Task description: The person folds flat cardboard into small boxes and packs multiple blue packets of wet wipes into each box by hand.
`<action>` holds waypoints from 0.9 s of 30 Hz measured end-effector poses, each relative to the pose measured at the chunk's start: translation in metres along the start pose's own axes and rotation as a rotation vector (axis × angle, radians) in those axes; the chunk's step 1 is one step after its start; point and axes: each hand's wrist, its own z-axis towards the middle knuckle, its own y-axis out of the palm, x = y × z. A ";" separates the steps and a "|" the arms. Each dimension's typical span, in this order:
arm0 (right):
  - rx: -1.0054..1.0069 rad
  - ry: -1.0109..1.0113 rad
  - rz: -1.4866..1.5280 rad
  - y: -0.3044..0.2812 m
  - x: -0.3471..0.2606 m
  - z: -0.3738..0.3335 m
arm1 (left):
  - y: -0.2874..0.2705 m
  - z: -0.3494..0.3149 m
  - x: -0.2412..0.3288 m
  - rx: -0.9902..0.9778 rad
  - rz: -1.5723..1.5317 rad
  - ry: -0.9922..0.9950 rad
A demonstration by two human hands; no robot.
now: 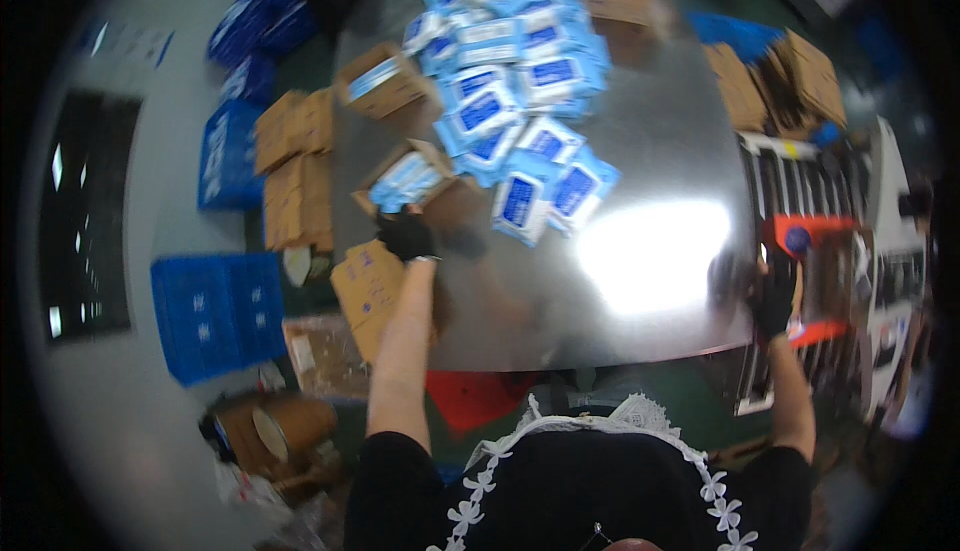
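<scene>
My left hand [407, 235], in a black glove, is at the near edge of an open brown carton [442, 157] on the left of the metal table. Its fingers are bent on the carton's near edge, and light-blue packs [405, 183] lie inside. Just below that hand is a flat brown cardboard piece [368, 296]. Far to the right, my gloved right hand [772, 298] reaches past the table edge to a machine with red parts [815, 223]. Dark and blurred there, its fingers cannot be made out.
A heap of blue-and-white soft packs [485, 101] covers the table's far middle. Another open carton [385, 101] stands behind the first. Folded cartons [298, 171] and blue crates [220, 311] are on the left. Rollers [785, 186] and more flattened cardboard [775, 86] lie to the right.
</scene>
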 end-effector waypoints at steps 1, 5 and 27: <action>0.035 0.021 0.135 0.005 -0.033 0.010 | -0.030 -0.022 -0.006 0.006 -0.056 -0.029; -0.038 -0.176 0.551 0.053 -0.229 0.026 | -0.124 -0.114 -0.015 -0.159 -0.590 -0.284; -0.171 -0.368 0.635 -0.005 -0.471 0.165 | -0.070 -0.164 -0.141 -0.983 -1.231 -0.107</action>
